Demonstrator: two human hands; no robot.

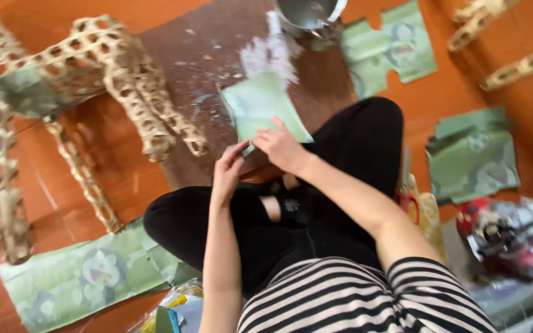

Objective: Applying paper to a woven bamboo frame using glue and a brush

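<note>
green paper sheet (260, 108): held over the lap, above the brown board (205, 55) on the floor. left hand (228, 169) and right hand (282, 148) pinch its lower corner together, keeping it taut. woven bamboo frame (94, 74) stands beside, within reach.

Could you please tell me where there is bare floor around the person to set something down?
Bare orange floor lies between the far green paper sheet and the bamboo strips. Another bare patch lies among the woven bamboo frame's legs. The dark board is smeared with paste. The right side, by the red tool, is crowded.
</note>
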